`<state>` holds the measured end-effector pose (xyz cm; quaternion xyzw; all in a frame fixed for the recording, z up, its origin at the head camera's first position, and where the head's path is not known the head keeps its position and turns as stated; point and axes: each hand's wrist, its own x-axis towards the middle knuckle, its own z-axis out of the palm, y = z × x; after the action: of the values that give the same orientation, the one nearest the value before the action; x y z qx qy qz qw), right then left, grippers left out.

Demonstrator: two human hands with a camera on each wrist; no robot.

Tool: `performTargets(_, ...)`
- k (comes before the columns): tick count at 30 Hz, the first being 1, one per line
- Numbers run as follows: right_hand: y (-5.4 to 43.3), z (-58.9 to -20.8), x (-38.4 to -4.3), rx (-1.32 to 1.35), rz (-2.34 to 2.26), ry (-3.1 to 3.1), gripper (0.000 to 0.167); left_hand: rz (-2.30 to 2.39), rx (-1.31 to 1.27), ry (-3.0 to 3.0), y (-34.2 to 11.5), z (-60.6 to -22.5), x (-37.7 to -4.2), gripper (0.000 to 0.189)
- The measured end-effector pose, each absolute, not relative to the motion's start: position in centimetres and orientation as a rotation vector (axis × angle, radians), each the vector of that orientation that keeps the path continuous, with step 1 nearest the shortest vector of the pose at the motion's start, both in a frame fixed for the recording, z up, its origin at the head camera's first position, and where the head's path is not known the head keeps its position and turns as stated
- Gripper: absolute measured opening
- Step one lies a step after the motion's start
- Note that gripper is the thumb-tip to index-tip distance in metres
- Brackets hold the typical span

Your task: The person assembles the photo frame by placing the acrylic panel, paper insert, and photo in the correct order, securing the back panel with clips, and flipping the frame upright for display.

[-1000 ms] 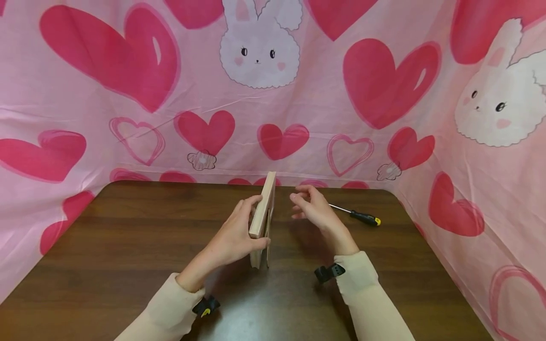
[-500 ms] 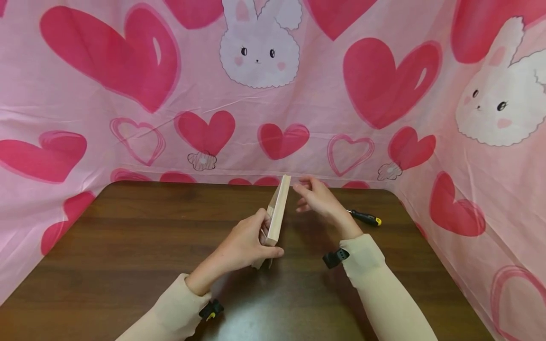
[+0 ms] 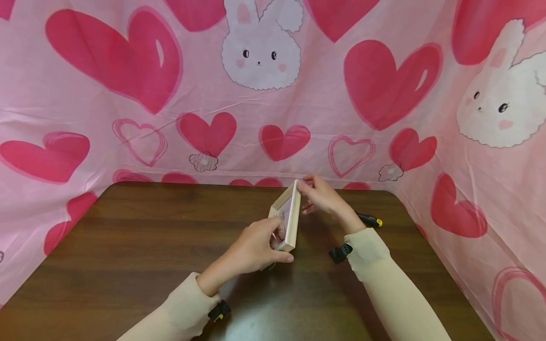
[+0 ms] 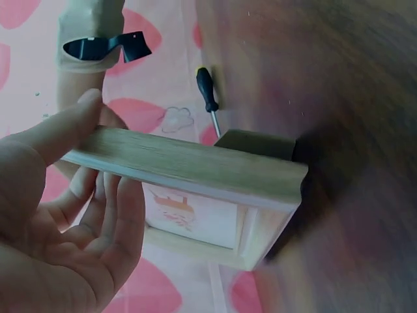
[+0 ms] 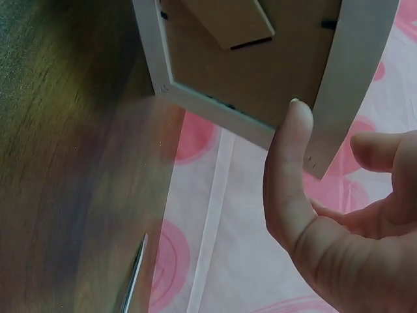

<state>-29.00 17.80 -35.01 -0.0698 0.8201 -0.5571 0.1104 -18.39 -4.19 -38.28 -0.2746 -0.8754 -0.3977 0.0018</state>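
Observation:
A pale wooden picture frame (image 3: 293, 222) stands tilted on edge over the table in the head view. My left hand (image 3: 258, 244) grips its near end, thumb on the outer edge and fingers at the front side. The left wrist view shows the frame (image 4: 195, 163) with a small drawing behind its front. In the right wrist view, the frame's brown backing (image 5: 241, 78) shows a stand leg (image 5: 234, 23) and small dark tabs. At the far corner my right hand (image 3: 322, 194) has its thumb against or just before the back, its other fingers loosely bent and apart from the frame.
A screwdriver (image 3: 368, 220) with a black and yellow handle lies on the brown table (image 3: 170, 227) to the right, partly hidden by the right forearm. Behind the table hangs a pink cloth (image 3: 320, 94) with hearts and rabbits.
The left hand has moved right with the picture frame and turned it, so its front side now shows in the head view. The right hand has shifted slightly right and away, to the frame's far corner.

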Motion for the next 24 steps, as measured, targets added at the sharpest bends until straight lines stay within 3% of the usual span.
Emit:
performTargets(18, 19.1, -35.8, -28.5, -0.242, -1.435, 2.563, 0.036, -1.462, -1.089, -2.689, -3.6, -39.2, -18.3, 0.028)
performTargets(24, 19.7, -35.9, -28.4, -0.229, -1.379, 2.575, 0.037, -1.373, -1.153, -2.72, -5.1, -39.8, -18.9, 0.042)
